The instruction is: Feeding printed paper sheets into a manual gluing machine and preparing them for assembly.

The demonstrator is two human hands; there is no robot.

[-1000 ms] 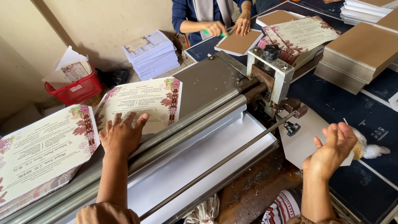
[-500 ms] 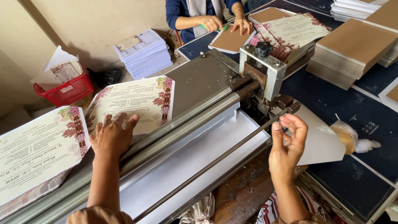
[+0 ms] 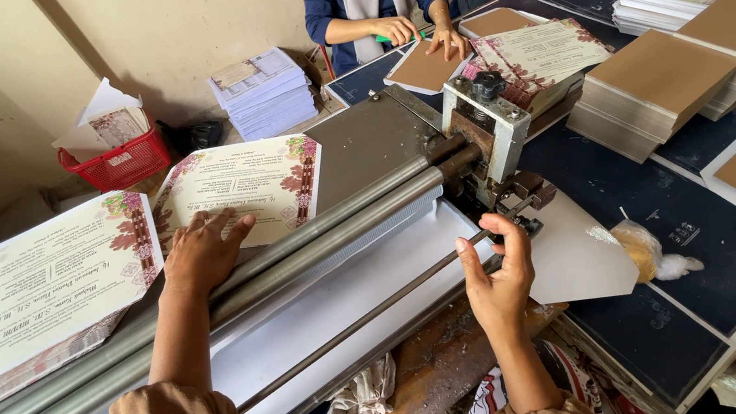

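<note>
Flat hand on a printed sheet, other hand on the roller machine's handle

The left hand (image 3: 205, 252) lies open and flat on a printed sheet (image 3: 244, 187) with flowery corners, left of the middle of the frame, pressing it toward the long grey rollers (image 3: 316, 241). The sheet looks thin, light and bendy – easy to crease – so it is best held flat with spread fingers, or by its edges. The right hand (image 3: 499, 280), low in the middle, curls its fingers around a small dark handle (image 3: 520, 226) by the metal end block (image 3: 494, 126); that part looks hard and firm to grip. A stack of the same sheets (image 3: 33, 295) sits at the far left – heavier, and floppy if lifted by one side.
</note>
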